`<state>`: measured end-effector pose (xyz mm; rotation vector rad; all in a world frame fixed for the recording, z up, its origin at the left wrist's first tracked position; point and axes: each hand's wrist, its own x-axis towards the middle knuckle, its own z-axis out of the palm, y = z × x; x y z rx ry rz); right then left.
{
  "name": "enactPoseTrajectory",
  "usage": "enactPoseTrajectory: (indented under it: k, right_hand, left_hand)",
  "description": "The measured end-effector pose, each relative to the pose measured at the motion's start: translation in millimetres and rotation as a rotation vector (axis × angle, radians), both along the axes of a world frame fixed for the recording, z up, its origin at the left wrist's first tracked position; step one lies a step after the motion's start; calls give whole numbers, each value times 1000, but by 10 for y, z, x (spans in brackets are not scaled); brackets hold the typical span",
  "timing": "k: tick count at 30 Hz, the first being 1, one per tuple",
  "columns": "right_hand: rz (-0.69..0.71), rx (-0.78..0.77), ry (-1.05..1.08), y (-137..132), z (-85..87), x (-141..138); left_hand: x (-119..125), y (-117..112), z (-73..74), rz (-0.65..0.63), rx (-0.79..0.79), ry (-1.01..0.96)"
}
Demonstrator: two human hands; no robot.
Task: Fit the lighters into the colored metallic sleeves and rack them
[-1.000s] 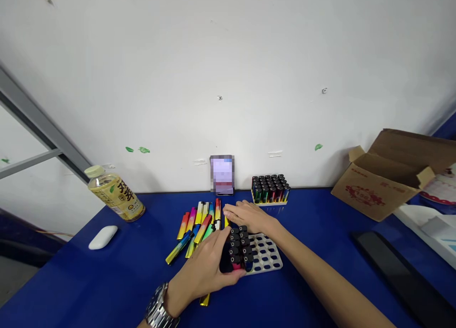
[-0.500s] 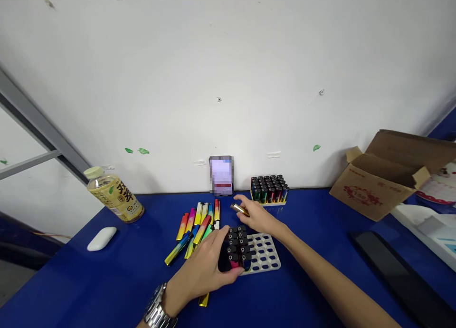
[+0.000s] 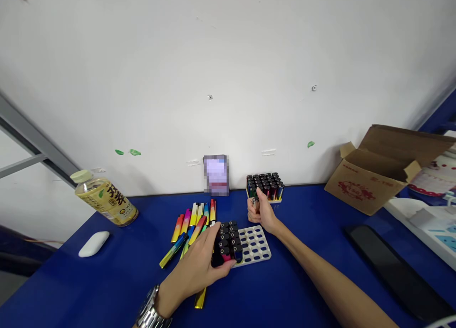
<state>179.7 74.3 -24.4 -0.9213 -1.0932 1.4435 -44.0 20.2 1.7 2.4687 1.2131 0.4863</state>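
My left hand (image 3: pixel 199 259), with a watch (image 3: pixel 153 309) on its wrist, curls around several upright black-topped lighters (image 3: pixel 230 242) standing in the left part of a white tray with oval holes (image 3: pixel 253 246). Its thumb presses on the near side and its fingers lie along the far left side. Above the tray's far edge, my right hand (image 3: pixel 265 214) is closed around one lighter (image 3: pixel 255 203), held upright with its top showing at the thumb. Left of the tray lie loose lighters (image 3: pixel 185 226) in bright metallic colours, some partly hidden behind my left hand.
Against the wall stand a phone (image 3: pixel 216 176) and a second tray full of lighters (image 3: pixel 265 181). A drink bottle (image 3: pixel 107 199) and a white case (image 3: pixel 94 244) are at left. At right are an open carton (image 3: pixel 363 185), a dark flat slab (image 3: pixel 392 266) and a white tray (image 3: pixel 399 209).
My right hand has turned the lighter from lying slanted to upright and closed its fingers around it. My left hand keeps its grip around the lighters. The view has shifted slightly.
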Motion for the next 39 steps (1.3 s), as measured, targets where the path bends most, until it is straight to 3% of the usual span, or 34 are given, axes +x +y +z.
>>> enactPoseTrajectory:
  k: [8,21,39]
  right_hand:
    - [-85,2,-7,-20,-27,-4]
    - [-80,40,-8,-15,-42,11]
    - [-70,108,-61,-31,-51,6]
  left_hand:
    - [31,-8,61,2,-54,35]
    - [42,-14,95,5,-122,98]
    - [38,-15,86,-17,-37,104]
